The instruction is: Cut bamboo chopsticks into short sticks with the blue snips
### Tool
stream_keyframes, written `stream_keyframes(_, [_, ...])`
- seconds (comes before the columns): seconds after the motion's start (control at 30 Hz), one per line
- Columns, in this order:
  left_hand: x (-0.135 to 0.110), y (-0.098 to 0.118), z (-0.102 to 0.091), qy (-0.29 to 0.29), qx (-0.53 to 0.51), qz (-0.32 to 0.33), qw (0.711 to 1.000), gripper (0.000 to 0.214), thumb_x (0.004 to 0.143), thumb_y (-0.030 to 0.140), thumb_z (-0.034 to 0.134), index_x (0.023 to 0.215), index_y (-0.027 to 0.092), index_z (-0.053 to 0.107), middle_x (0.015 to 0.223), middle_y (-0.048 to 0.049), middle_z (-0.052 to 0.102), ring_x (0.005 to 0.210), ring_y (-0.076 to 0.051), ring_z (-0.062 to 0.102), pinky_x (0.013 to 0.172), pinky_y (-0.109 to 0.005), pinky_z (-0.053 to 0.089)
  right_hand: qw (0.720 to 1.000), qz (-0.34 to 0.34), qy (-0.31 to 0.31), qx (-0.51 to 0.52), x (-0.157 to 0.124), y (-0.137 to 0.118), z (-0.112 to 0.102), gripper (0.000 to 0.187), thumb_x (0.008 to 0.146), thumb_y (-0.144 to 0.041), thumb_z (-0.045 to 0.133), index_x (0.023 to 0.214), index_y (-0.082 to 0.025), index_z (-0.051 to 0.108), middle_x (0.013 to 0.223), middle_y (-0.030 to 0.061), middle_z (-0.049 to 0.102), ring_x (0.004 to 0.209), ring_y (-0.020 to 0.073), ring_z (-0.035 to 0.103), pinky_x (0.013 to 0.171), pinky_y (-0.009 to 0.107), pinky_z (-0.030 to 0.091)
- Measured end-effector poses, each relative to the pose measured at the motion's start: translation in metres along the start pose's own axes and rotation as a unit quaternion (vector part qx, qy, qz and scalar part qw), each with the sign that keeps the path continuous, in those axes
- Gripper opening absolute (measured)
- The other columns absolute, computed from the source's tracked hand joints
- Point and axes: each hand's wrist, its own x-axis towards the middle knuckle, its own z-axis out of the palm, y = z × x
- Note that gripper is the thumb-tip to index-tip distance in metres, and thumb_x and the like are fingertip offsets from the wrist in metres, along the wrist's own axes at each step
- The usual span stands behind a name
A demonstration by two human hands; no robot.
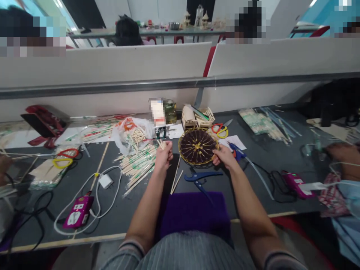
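Observation:
My left hand (164,154) is closed around a few short pale wooden sticks (161,143), whose ends poke out above the fist. With thumb and fingers, my right hand (223,155) grips the right edge of a round dark-brown disc (194,148) with a yellow rim and yellow spokes. Between my forearms lies a blue-handled cutter (201,176), with loose chopsticks (176,182) to its left. Just beyond my right hand is a blue glue gun (238,153). Wrapped chopsticks (140,163) are spread left of my left hand.
A plastic bag of short sticks (136,137), a wooden box (197,117), a glass jar (170,111) and scissors (222,129) stand or lie farther back. Magenta power strips (79,212) with cables flank me. A purple cloth (197,213) lies in front. Other people sit around.

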Motion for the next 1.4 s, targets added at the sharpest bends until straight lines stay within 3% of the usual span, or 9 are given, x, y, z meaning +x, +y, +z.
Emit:
stream_keyframes(0.17, [0.007,-0.032,0.049,-0.085,0.037,-0.098,0.991,0.033,0.063,0.029,0.079,0.082,0.017,0.055,0.050,0.0082,0.042,0.035,-0.002,0.030,0.038,-0.015,0.014,0.999,0.035,-0.014,0.014,0.005,0.015,0.003,0.016,0.078,-0.035,0.056,0.083,-0.020,0.052,0.043,-0.0034,0.055,0.033,0.0132,0.050,0.033,0.022,0.041])
stream_keyframes(0.33, [0.029,-0.055,0.078,-0.038,0.084,-0.121,0.988,0.032,0.061,0.023,0.079,0.076,0.017,0.051,0.052,0.0054,0.047,0.044,-0.007,0.043,0.045,-0.019,0.031,0.999,-0.037,0.009,-0.010,0.002,0.019,-0.012,0.042,0.078,-0.047,0.055,0.109,-0.018,0.051,0.045,-0.0066,0.055,0.033,0.0114,0.049,0.032,0.018,0.038])
stream_keyframes(0.5, [0.038,-0.060,0.085,-0.020,0.098,-0.137,0.986,0.039,0.059,0.036,0.082,0.079,0.016,0.054,0.074,-0.0050,0.062,0.069,-0.016,0.058,0.066,-0.031,0.043,0.996,-0.082,0.012,-0.022,-0.009,0.028,-0.026,0.052,0.077,-0.049,0.054,0.118,-0.017,0.050,0.050,-0.0066,0.056,0.034,0.0104,0.050,0.033,0.018,0.040])
stream_keyframes(0.63, [0.028,-0.048,0.072,-0.018,0.096,-0.078,0.992,0.039,0.063,0.040,0.078,0.087,0.019,0.057,0.100,-0.0090,0.064,0.095,-0.021,0.058,0.075,-0.033,0.043,0.998,-0.068,0.016,-0.005,-0.012,0.037,-0.026,0.043,0.079,-0.043,0.054,0.111,-0.015,0.051,0.052,-0.0059,0.057,0.036,0.0100,0.052,0.033,0.018,0.042])
stream_keyframes(0.83, [0.005,-0.031,0.045,0.033,0.123,0.106,0.986,0.030,0.063,0.033,0.071,0.085,0.017,0.060,0.082,-0.0018,0.061,0.075,-0.013,0.057,0.062,-0.023,0.043,0.999,0.003,-0.034,0.042,-0.003,0.029,-0.006,0.019,0.087,-0.035,0.052,0.090,-0.016,0.051,0.053,-0.0034,0.059,0.038,0.0083,0.054,0.033,0.014,0.040])
stream_keyframes(1.1, [-0.013,-0.043,0.009,0.081,0.227,0.134,0.961,0.017,0.068,0.024,0.061,0.084,0.016,0.062,0.074,-0.0001,0.061,0.060,-0.010,0.050,0.050,-0.020,0.036,0.999,0.015,-0.044,-0.001,0.010,0.012,0.012,0.009,0.089,-0.023,0.047,0.084,-0.017,0.051,0.051,-0.0044,0.056,0.041,0.0091,0.054,0.041,0.018,0.044])
stream_keyframes(1.27, [-0.026,-0.042,-0.025,0.076,0.403,0.169,0.896,0.011,0.071,0.019,0.060,0.081,0.016,0.063,0.069,0.0012,0.060,0.059,-0.011,0.049,0.060,-0.024,0.040,0.982,-0.077,0.065,-0.158,0.004,0.004,0.003,0.020,0.087,-0.030,0.053,0.101,-0.017,0.059,0.070,0.0026,0.067,0.067,0.0159,0.063,0.061,0.024,0.045])
stream_keyframes(1.33, [-0.036,-0.039,-0.039,0.066,0.489,0.167,0.854,0.005,0.073,0.019,0.059,0.076,0.016,0.062,0.068,0.0007,0.060,0.060,-0.012,0.049,0.062,-0.025,0.039,0.940,-0.159,0.086,-0.289,-0.001,-0.003,0.007,0.020,0.087,-0.034,0.054,0.095,-0.019,0.064,0.082,0.0053,0.071,0.082,0.0190,0.065,0.070,0.027,0.044])
stream_keyframes(1.4, [-0.048,-0.036,-0.049,0.044,0.568,0.154,0.807,0.006,0.076,0.022,0.059,0.073,0.017,0.062,0.069,-0.0005,0.061,0.062,-0.013,0.051,0.062,-0.026,0.037,0.894,-0.203,0.043,-0.396,-0.003,-0.011,0.019,0.023,0.088,-0.039,0.054,0.086,-0.021,0.068,0.088,0.0067,0.072,0.088,0.0210,0.065,0.072,0.028,0.043])
